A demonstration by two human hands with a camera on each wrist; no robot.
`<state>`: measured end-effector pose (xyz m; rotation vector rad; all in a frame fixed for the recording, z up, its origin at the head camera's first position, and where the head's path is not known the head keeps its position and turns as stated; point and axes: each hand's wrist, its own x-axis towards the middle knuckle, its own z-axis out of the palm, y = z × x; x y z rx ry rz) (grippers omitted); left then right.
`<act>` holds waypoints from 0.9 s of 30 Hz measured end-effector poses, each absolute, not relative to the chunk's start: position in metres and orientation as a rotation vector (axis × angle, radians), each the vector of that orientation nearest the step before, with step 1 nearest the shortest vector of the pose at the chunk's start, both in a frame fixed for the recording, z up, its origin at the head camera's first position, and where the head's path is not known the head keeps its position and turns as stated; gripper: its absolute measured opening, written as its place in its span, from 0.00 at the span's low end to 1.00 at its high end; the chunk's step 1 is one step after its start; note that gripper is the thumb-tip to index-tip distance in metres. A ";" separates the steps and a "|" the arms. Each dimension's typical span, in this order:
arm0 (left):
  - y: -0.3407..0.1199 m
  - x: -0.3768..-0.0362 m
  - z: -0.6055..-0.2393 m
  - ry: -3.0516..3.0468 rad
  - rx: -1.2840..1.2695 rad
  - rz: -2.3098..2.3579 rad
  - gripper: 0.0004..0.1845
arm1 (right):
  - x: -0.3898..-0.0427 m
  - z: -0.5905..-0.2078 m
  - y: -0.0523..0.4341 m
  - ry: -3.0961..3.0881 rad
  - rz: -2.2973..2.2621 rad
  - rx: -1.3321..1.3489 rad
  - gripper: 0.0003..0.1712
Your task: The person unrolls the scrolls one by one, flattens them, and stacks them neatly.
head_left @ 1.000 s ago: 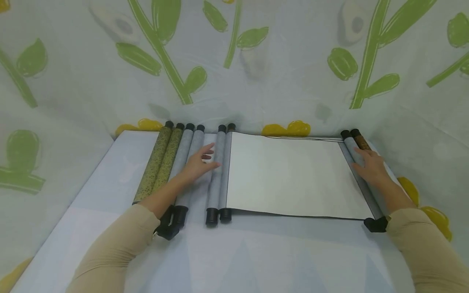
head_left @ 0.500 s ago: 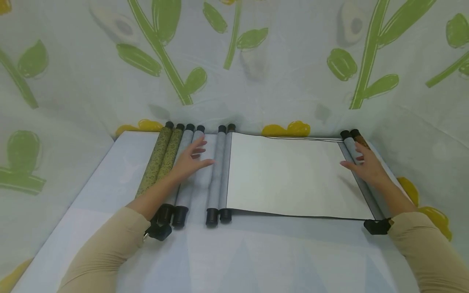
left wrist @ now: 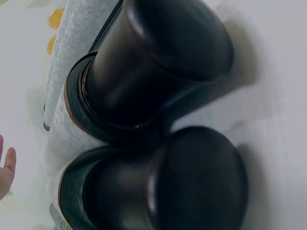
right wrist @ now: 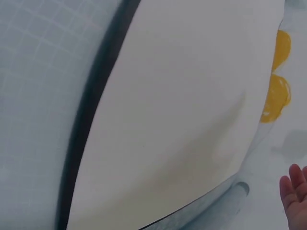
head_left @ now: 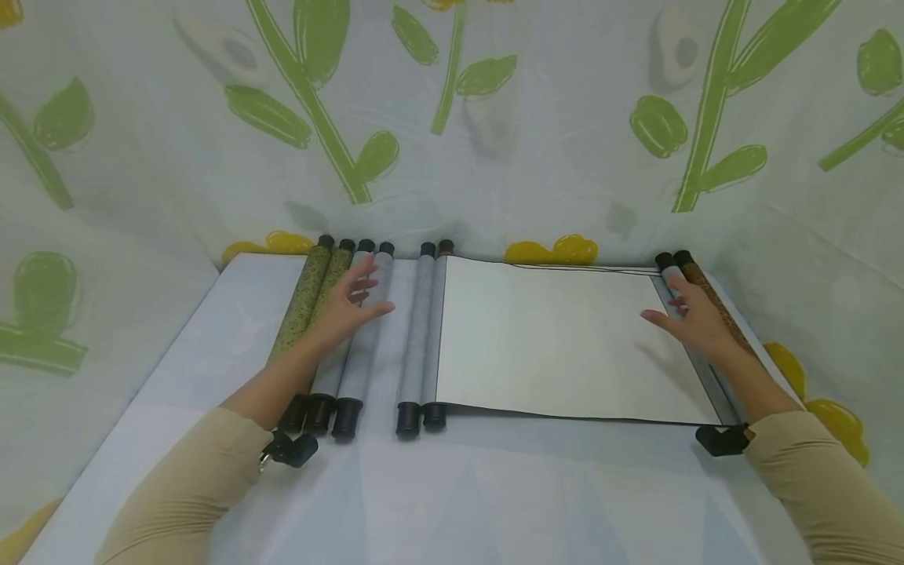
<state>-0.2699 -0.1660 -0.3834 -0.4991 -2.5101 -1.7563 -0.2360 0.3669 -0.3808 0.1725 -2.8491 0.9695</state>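
A scroll lies partly unrolled, its blank cream sheet (head_left: 558, 337) stretched flat between grey rolled ends. My left hand (head_left: 342, 310) hovers over the rolled scrolls on the left, thumb and fingers spread, holding nothing. Beneath it are two grey-blue rolls (head_left: 363, 353) and two olive-green patterned rolls (head_left: 297, 314). Above the sheet's right end is my right hand (head_left: 699, 322), thumb apart from the fingers and nothing in its grasp. A brown patterned roll (head_left: 720, 302) lies beside it, partly hidden by the hand. Black end knobs (left wrist: 206, 177) fill the left wrist view.
Another grey roll (head_left: 418, 337) lies alongside the sheet's left end. All the scrolls rest on a white table covering (head_left: 508, 494). Behind them rises a pale cloth backdrop (head_left: 565, 118) with green plant prints, close to the scrolls' far ends.
My left hand has drifted left, from near the middle grey roll to over the left-hand rolls. The right hand has moved slightly left, uncovering more of the brown roll. The scrolls stay put.
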 end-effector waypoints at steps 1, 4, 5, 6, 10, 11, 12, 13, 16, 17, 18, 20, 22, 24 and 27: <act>-0.167 -0.270 -0.383 -2.504 -0.509 -1.757 0.44 | -0.236 -0.381 0.366 -2.848 0.960 0.181 0.48; -0.172 -0.269 -0.383 -2.500 -0.514 -1.771 0.45 | -0.238 -0.380 0.363 -2.853 0.944 0.205 0.48; -0.173 -0.268 -0.383 -2.508 -0.508 -1.766 0.44 | -0.238 -0.380 0.362 -2.855 0.939 0.212 0.48; -0.175 -0.268 -0.383 -2.514 -0.504 -1.761 0.44 | -0.238 -0.379 0.361 -2.859 0.939 0.216 0.48; -0.181 -0.265 -0.383 -2.561 -0.457 -1.721 0.46 | -0.240 -0.378 0.355 -2.866 0.950 0.243 0.49; -0.182 -0.265 -0.383 -2.574 -0.451 -1.707 0.46 | -0.241 -0.378 0.353 -2.865 0.947 0.253 0.49; -0.183 -0.265 -0.383 -2.584 -0.449 -1.699 0.47 | -0.241 -0.378 0.352 -2.864 0.937 0.265 0.48; -0.185 -0.265 -0.384 -2.589 -0.451 -1.694 0.47 | -0.242 -0.378 0.350 -2.866 0.928 0.278 0.48; -0.189 -0.265 -0.385 -2.594 -0.463 -1.689 0.48 | -0.243 -0.379 0.345 -2.873 0.911 0.292 0.48; -0.190 -0.264 -0.385 -2.599 -0.463 -1.679 0.48 | -0.244 -0.379 0.343 -2.880 0.902 0.287 0.48; -0.192 -0.264 -0.385 -2.604 -0.460 -1.672 0.48 | -0.244 -0.379 0.341 -2.883 0.898 0.284 0.48; -0.194 -0.263 -0.385 -2.621 -0.451 -1.660 0.48 | -0.245 -0.379 0.337 -2.881 0.901 0.279 0.49; -0.197 -0.263 -0.385 -2.644 -0.439 -1.645 0.49 | -0.246 -0.379 0.334 -2.876 0.900 0.274 0.49; -0.200 -0.264 -0.386 -2.656 -0.437 -1.658 0.48 | -0.247 -0.379 0.330 -2.867 0.898 0.284 0.48; -0.205 -0.266 -0.388 -2.699 -0.423 -1.663 0.49 | -0.248 -0.379 0.326 -2.865 0.919 0.304 0.49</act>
